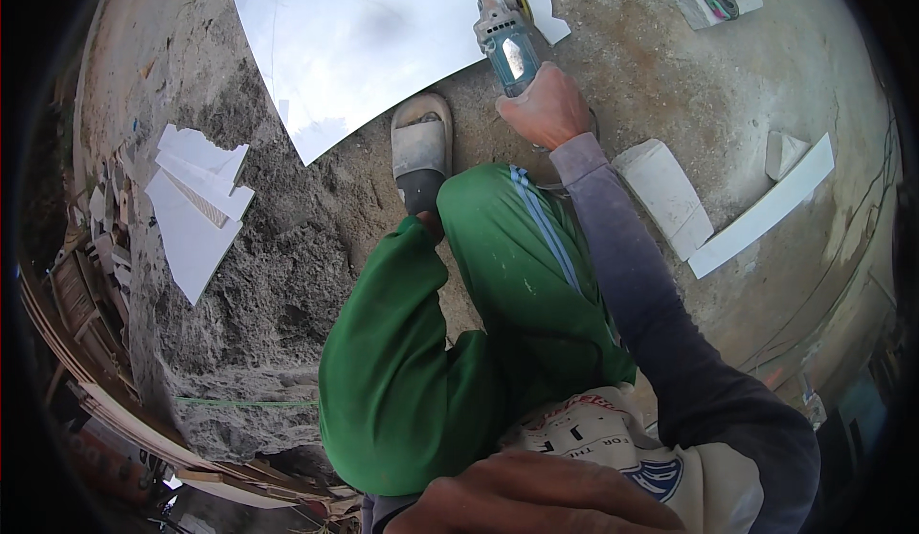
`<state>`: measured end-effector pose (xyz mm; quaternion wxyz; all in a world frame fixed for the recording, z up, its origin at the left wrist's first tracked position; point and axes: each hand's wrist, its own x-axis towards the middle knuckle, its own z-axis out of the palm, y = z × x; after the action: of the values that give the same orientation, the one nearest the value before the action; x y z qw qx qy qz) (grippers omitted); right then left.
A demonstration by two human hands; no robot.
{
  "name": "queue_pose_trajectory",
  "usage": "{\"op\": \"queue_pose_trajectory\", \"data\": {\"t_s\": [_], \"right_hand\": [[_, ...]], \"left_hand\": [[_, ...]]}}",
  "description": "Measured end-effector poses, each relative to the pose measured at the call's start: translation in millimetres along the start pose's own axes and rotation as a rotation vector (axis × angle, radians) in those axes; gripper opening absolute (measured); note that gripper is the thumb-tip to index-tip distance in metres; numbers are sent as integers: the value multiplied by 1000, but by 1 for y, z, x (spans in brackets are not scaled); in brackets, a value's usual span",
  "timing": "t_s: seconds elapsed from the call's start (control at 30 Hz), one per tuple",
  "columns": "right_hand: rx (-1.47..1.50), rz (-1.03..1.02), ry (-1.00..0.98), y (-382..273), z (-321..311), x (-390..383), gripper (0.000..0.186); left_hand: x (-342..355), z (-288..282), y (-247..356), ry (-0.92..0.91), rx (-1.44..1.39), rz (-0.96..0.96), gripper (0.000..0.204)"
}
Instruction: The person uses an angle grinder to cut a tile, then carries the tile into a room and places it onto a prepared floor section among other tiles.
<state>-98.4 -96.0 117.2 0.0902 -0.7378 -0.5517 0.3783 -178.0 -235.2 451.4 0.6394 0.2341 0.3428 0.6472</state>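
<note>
While you crouch, your left hand (pixel 531 500) rests low by your shirt, fingers spread flat and holding nothing. Past your green knee, your sandal (pixel 420 144) plants on the sandy ground (pixel 661 65) at the edge of the big white tile (pixel 354 36). Your right hand (pixel 544 108) wraps its fingers tight around the blue grinder (pixel 507 41), whose disc sits at the tile's right edge. Off-cut strips (pixel 761 211) lie to your right.
</note>
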Motion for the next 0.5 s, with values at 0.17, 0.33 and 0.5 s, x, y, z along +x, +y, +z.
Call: {"op": "queue_pose_trajectory", "data": {"t_s": [0.17,0.33,0.5], "right_hand": [[-15,13,-74,-9,-9,8,43],[-22,41,-95,-10,-5,6,40],[-7,9,-82,-10,-1,9,38]], "left_hand": [[-5,9,3,48,15,-59,53],[-3,4,-5,10,6,-26,53],[0,1,-7,-40,2,25,53]]}}
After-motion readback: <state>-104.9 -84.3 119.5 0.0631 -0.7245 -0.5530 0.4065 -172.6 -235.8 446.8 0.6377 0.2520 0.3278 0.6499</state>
